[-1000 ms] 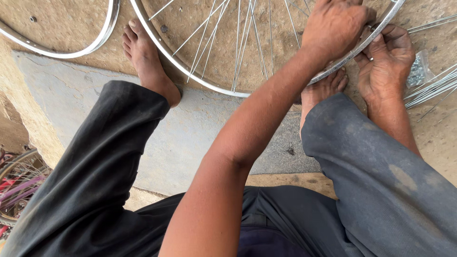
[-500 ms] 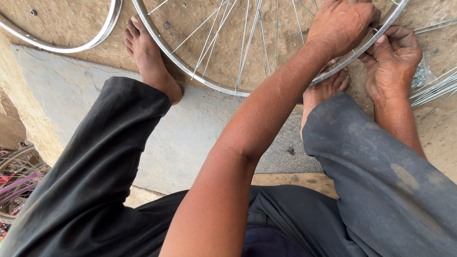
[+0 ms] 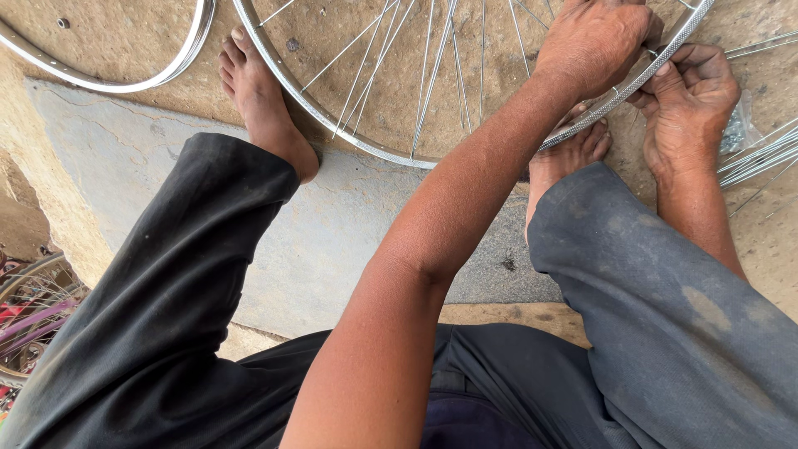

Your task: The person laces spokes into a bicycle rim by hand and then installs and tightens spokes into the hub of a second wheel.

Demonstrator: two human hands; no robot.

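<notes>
A silver bicycle wheel rim (image 3: 332,125) with thin spokes (image 3: 432,75) lies on the sandy ground between my bare feet. My left hand (image 3: 594,41) reaches across and closes over the rim's right part from above. My right hand (image 3: 686,100) grips the same stretch of rim from the outer side, fingers curled against it. What the fingertips pinch is hidden. My left foot (image 3: 262,104) rests by the rim's left arc, and my right foot (image 3: 569,154) lies under the rim below my hands.
A second bare rim (image 3: 125,83) lies at the top left. Loose spokes (image 3: 756,154) and a small clear bag (image 3: 736,129) lie at the right edge. I sit above a grey concrete slab (image 3: 349,233). Another spoked wheel (image 3: 29,308) shows at the lower left.
Both hands stay on the same stretch of rim. The right hand's fingers have shifted slightly against it, and the view has drifted a little.
</notes>
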